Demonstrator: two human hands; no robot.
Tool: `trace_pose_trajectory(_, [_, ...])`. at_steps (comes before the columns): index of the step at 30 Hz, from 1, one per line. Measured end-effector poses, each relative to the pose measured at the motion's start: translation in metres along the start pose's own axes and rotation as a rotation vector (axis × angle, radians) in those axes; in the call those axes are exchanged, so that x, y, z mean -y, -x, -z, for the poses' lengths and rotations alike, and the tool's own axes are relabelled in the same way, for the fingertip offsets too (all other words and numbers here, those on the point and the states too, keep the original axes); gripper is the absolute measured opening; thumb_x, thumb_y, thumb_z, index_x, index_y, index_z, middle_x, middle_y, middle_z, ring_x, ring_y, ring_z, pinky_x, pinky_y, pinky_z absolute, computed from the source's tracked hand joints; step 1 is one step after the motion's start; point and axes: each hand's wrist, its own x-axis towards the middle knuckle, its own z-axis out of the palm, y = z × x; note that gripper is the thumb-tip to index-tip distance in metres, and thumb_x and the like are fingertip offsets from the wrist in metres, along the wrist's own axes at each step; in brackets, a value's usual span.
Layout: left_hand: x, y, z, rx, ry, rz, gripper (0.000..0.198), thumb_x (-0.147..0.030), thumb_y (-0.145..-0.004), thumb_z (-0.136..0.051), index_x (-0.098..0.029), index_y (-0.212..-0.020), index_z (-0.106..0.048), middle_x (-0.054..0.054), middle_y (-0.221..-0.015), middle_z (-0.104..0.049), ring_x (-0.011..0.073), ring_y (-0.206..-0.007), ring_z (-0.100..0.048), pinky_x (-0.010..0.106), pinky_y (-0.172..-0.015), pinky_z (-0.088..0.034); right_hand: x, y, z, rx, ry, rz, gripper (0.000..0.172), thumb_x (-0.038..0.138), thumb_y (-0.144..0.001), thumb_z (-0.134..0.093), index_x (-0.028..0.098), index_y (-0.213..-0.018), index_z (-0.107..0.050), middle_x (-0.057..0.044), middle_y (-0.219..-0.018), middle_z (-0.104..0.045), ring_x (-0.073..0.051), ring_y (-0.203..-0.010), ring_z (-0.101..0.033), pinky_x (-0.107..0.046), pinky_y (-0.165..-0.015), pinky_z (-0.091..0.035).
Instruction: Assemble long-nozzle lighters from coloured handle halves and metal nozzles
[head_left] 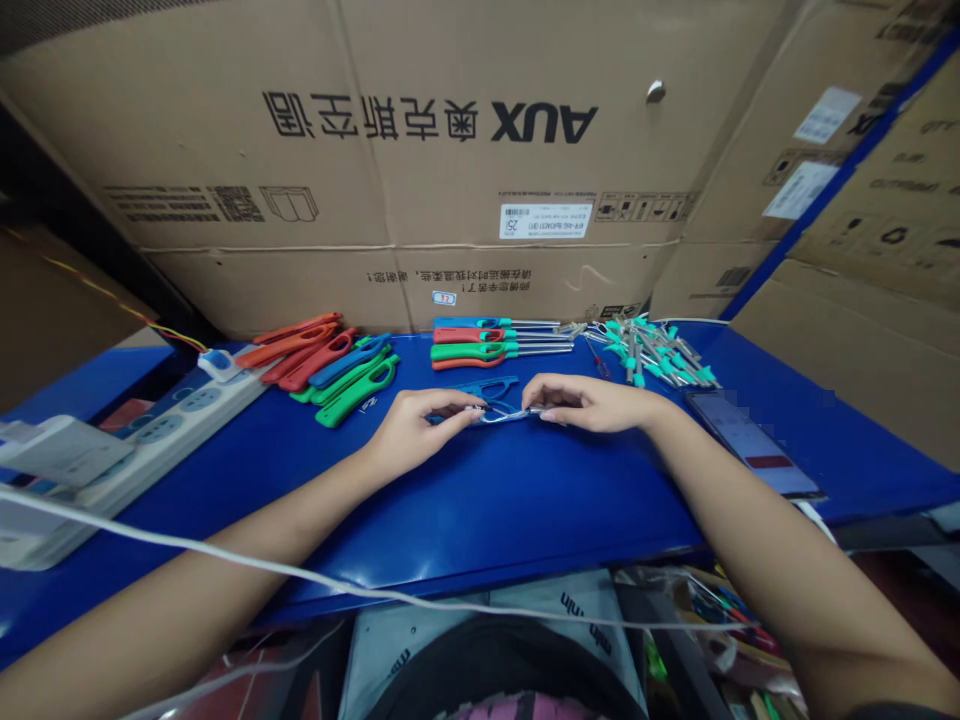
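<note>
My left hand (424, 428) pinches one end of a small bundle of thin, pale wires (504, 416) above the blue tabletop. The fingers of my right hand (589, 402) are closed on its other end, where a slim metallic piece partly shows. A blue lighter handle shell (480, 388) lies just behind the wires, partly covered by my hands. Farther back sit several long-nosed lighters (480, 350) in blue, red, green and orange. To their right is a heap of metal lighter tubes (652, 350) with turquoise ends.
Orange, red, blue and green handle shells (330, 365) lie at the left. A white power strip (172, 425) with a charger (67, 450) runs along the left side. A phone (754, 445) is by my right forearm. A white cable (315, 578) crosses in front; a cardboard box (420, 200) stands behind.
</note>
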Motion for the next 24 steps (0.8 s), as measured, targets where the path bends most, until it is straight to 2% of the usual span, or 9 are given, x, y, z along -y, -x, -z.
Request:
trace_pose_trajectory(3, [0.005, 0.000, -0.001, 0.047, 0.091, 0.069, 0.025, -0.037, -0.089, -0.069, -0.016, -0.099, -0.077, 0.006, -0.089, -0.079, 0.0182, -0.076, -0.075, 0.027, -0.073, -0.062, -0.001, 0.001, 0.000, 0.003, 0.010, 0.009, 0.023, 0.031, -0.098, -0.052, 0.020, -0.118, -0.054, -0.006, -0.112, -0.058, -0.016, -0.097, -0.055, -0.032, -0.088, -0.046])
trace_pose_trajectory(6, [0.008, 0.000, -0.001, 0.077, 0.120, 0.075, 0.025, -0.037, -0.088, -0.069, -0.016, -0.099, -0.078, 0.006, -0.086, -0.079, 0.0178, -0.074, -0.075, 0.027, -0.072, -0.061, 0.000, 0.001, 0.001, -0.003, 0.013, 0.025, 0.022, 0.030, -0.098, -0.052, 0.020, -0.117, -0.055, -0.006, -0.112, -0.059, -0.015, -0.098, -0.056, -0.032, -0.088, -0.046])
trace_pose_trajectory(10, [0.010, -0.002, 0.001, 0.085, 0.061, 0.032, 0.025, -0.037, -0.091, -0.067, -0.017, -0.101, -0.078, 0.006, -0.084, -0.078, 0.0165, -0.072, -0.073, 0.026, -0.070, -0.059, 0.002, 0.001, 0.001, -0.007, 0.024, 0.041, 0.019, 0.027, -0.097, -0.052, 0.019, -0.114, -0.056, -0.006, -0.111, -0.060, -0.016, -0.098, -0.056, -0.033, -0.089, -0.046])
trace_pose_trajectory(14, [0.011, -0.004, 0.004, 0.128, 0.003, -0.017, 0.026, -0.035, -0.094, -0.062, -0.018, -0.107, -0.076, 0.007, -0.090, -0.078, 0.0175, -0.080, -0.073, 0.027, -0.074, -0.059, 0.004, 0.001, 0.001, 0.006, 0.026, 0.038, 0.019, 0.025, -0.097, -0.051, 0.019, -0.114, -0.056, -0.006, -0.109, -0.059, -0.015, -0.093, -0.055, -0.032, -0.084, -0.047])
trace_pose_trajectory(20, [0.017, -0.003, 0.003, 0.133, -0.143, -0.101, 0.025, -0.033, -0.095, -0.060, -0.021, -0.110, -0.076, 0.007, -0.097, -0.074, 0.0179, -0.088, -0.070, 0.031, -0.082, -0.058, -0.004, -0.001, 0.000, -0.056, 0.058, -0.017, 0.034, 0.029, -0.094, -0.057, 0.022, -0.126, -0.050, -0.002, -0.100, -0.056, -0.013, -0.084, -0.052, -0.029, -0.076, -0.047])
trace_pose_trajectory(24, [0.022, -0.002, 0.002, 0.106, -0.266, -0.131, 0.021, -0.028, -0.094, -0.061, -0.020, -0.107, -0.076, 0.007, -0.094, -0.072, 0.0196, -0.089, -0.067, 0.034, -0.082, -0.056, -0.011, -0.005, -0.003, -0.139, 0.045, -0.093, 0.028, 0.034, -0.090, -0.062, 0.019, -0.113, -0.055, 0.000, -0.086, -0.058, -0.012, -0.073, -0.053, -0.026, -0.067, -0.046])
